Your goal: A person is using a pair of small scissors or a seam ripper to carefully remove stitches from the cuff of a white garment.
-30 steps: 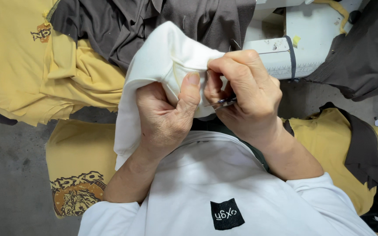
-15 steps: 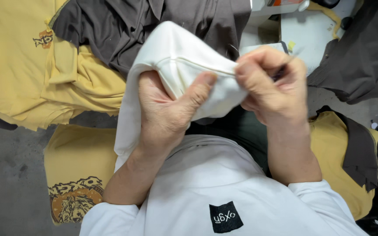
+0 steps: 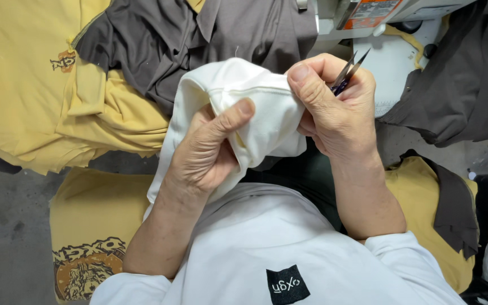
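Observation:
A white garment (image 3: 238, 96) with a stitched hem is bunched between both hands in the middle of the head view. My left hand (image 3: 207, 152) grips it from below, thumb pressed on the fabric. My right hand (image 3: 334, 110) pinches the hem at the right with thumb and forefinger, and also holds small thread snips (image 3: 347, 70) whose pointed blades stick up past the fingers.
Dark brown garments (image 3: 199, 39) lie heaped behind the hands and more (image 3: 458, 85) at the right. Yellow printed shirts (image 3: 24, 85) are stacked at the left and another (image 3: 86, 237) lies below. A white sewing machine (image 3: 391, 34) stands at the top right. Grey floor (image 3: 7, 226) shows at the lower left.
The white garment has been turned and pulled taut between the hands. My right hand has shifted right along the hem, and the snips' blades now point up clear of the fabric.

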